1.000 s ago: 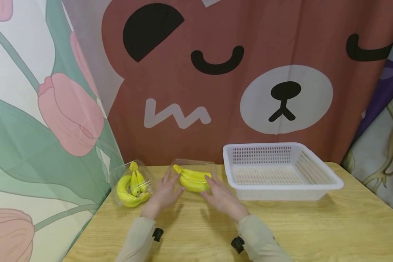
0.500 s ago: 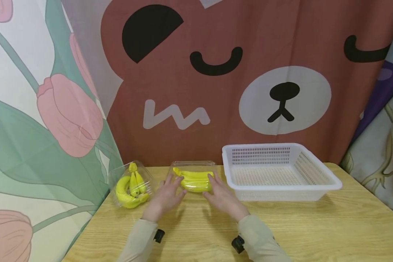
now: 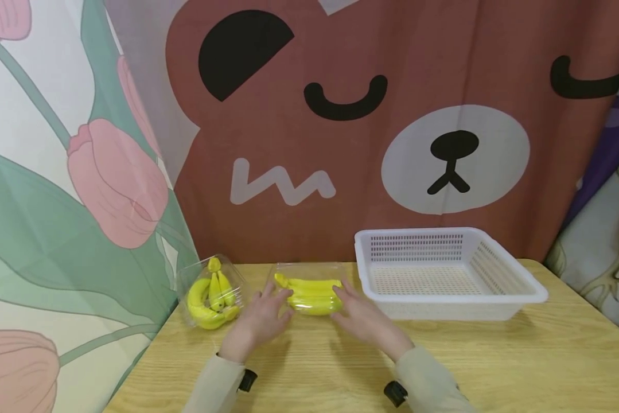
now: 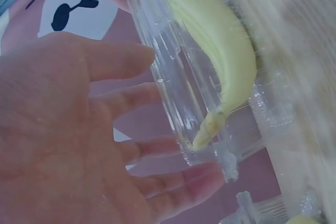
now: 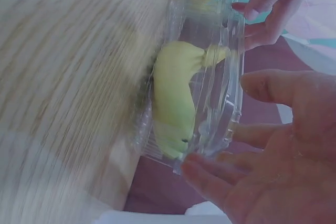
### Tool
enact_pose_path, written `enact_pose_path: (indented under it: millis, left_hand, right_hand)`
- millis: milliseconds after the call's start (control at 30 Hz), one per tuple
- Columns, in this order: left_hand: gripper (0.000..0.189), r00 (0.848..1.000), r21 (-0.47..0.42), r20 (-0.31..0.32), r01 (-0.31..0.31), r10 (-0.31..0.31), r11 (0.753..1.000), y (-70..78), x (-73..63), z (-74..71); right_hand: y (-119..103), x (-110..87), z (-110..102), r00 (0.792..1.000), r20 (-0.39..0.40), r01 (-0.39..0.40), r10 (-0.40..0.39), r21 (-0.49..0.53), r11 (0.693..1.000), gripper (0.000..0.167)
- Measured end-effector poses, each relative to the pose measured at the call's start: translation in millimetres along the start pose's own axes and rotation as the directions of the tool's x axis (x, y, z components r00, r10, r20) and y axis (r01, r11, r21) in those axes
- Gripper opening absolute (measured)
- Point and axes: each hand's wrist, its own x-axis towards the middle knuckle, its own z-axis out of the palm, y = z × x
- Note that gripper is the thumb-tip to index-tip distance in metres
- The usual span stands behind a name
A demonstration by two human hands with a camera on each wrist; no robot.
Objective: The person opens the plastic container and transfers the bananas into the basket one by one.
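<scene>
A clear plastic clamshell box (image 3: pixel 309 268) lies on the table with a bunch of bananas (image 3: pixel 314 299) inside. My left hand (image 3: pixel 260 321) is at the box's left side, fingers spread and fairly straight, fingertips touching the lid's edge. On the right side, my right hand (image 3: pixel 368 321) touches the lid with loosely extended fingers. Both wrist views show the palms facing the box and the lid lying over the banana (image 4: pixel 220 40). To the left of my left hand sits a second clear box (image 3: pixel 234 269), also with bananas (image 3: pixel 206 310) in it.
A white slotted plastic basket (image 3: pixel 495 310) stands to the right of my right hand, near the back edge of the wooden table (image 3: pixel 309 384). Behind the table hangs a brown curtain (image 3: pixel 340 229) printed with a bear; a tulip-printed one (image 3: pixel 118 189) hangs on the left.
The middle box has come slightly nearer the table's front, and its lid now lies flatter and squarer. My hands have shifted a little with it, the right one slightly outward.
</scene>
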Motion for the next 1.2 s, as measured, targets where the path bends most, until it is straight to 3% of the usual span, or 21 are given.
enact_pose_path:
  millis: [200,400,600,800,1000,1200]
  left_hand:
    - [0.041,0.999,0.01,-0.004,-0.054,0.054,0.998,3.2,-11.8,-3.9]
    - [0.05,0.998,-0.058,-0.003,-0.064,0.064,0.996,-4.1,-15.3,-5.2]
    - [0.074,1.0,-0.155,-0.004,-0.022,0.021,0.988,-16.3,-11.3,0.1]
    - [0.086,0.999,-0.287,0.026,0.052,-0.047,0.956,-28.3,-4.6,10.3]
    - [0.086,0.998,-0.31,0.021,0.067,-0.063,0.948,-36.2,-0.8,15.5]
    - [0.079,0.998,-0.277,0.012,0.059,-0.058,0.959,-36.9,-0.2,15.9]
  right_hand:
    - [-2.1,-13.8,-4.8,1.0,0.002,0.002,-0.002,-0.012,1.0,0.063]
    - [-2.8,-16.3,-4.9,1.0,-0.025,-0.011,0.01,-0.028,1.0,0.062]
    - [0.3,-9.2,2.5,0.995,-0.1,0.01,-0.017,-0.077,0.997,0.057]
    - [3.4,-0.2,11.6,0.984,-0.166,0.035,-0.057,-0.131,0.991,0.059]
    - [4.1,5.1,21.3,0.964,-0.246,0.055,-0.099,-0.178,0.982,0.062]
    - [4.2,4.9,29.0,0.945,-0.293,0.078,-0.147,-0.234,0.969,0.064]
